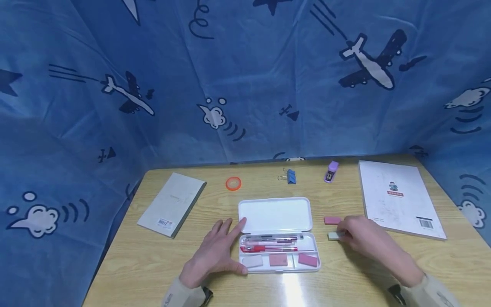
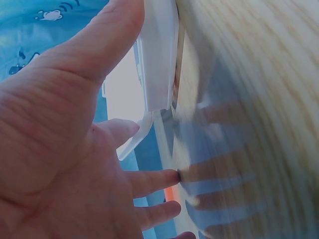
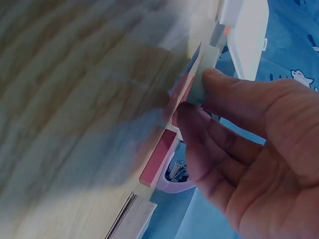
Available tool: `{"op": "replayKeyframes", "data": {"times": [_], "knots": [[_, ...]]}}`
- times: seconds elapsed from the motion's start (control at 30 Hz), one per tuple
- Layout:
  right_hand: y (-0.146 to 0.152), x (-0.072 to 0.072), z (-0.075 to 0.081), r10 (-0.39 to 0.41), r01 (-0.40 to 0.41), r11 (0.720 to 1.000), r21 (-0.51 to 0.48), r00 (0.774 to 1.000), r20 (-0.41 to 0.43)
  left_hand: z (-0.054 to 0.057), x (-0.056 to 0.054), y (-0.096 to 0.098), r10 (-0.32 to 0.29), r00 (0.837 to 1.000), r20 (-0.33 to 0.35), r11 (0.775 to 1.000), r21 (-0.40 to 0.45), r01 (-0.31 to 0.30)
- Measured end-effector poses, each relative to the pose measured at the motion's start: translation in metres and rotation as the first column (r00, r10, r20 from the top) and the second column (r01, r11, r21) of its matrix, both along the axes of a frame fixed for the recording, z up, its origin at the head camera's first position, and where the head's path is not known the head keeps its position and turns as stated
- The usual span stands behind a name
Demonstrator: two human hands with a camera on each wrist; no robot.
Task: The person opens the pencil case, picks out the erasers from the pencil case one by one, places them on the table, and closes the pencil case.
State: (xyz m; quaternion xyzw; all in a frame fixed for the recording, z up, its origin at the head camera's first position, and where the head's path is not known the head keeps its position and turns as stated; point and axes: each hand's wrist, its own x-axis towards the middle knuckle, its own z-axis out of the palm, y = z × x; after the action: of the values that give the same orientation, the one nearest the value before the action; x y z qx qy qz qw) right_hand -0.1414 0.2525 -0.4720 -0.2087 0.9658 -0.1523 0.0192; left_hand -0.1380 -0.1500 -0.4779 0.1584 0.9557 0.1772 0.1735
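Observation:
A white pencil case [image 1: 275,215] lies with its lid folded back. Several pens [image 1: 268,249] fill its upper compartment; a white eraser [image 1: 252,261], a light pink eraser [image 1: 278,259] and a darker pink eraser [image 1: 308,260] sit along the front. My left hand [image 1: 216,249] is spread at the case's left side, forefinger at the lid and thumb at the front corner. Between thumb and fingers, my right hand [image 1: 362,236] pinches a pale green eraser [image 1: 333,236] close over the table, right of the case. Just beyond it lies another pink eraser [image 1: 332,220].
A grey notebook [image 1: 172,204] lies at the left, a white-covered book [image 1: 400,198] at the right. Along the back are an orange tape roll [image 1: 233,183], a blue binder clip [image 1: 291,176] and a purple stapler [image 1: 331,172]. A blue patterned curtain [image 1: 245,85] hangs behind the table.

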Motion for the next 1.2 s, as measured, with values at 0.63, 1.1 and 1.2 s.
{"op": "replayKeyframes", "data": {"times": [0.63,1.1,1.2], "knots": [[-0.005,-0.001,0.001,-0.02,0.021,0.998,0.057,1.0,-0.01,0.001,0.0,-0.001,-0.015,1.0,-0.014,1.0,0.003,0.015],[-0.12,0.02,0.032,0.222,-0.229,0.969,-0.098,0.972,-0.078,0.002,0.0,-0.001,-0.015,1.0,-0.02,1.0,-0.016,0.015],[-0.147,0.027,0.028,0.301,-0.306,0.947,-0.095,0.951,-0.066,0.002,0.0,-0.001,-0.024,0.999,-0.028,1.0,-0.017,0.023]]}}
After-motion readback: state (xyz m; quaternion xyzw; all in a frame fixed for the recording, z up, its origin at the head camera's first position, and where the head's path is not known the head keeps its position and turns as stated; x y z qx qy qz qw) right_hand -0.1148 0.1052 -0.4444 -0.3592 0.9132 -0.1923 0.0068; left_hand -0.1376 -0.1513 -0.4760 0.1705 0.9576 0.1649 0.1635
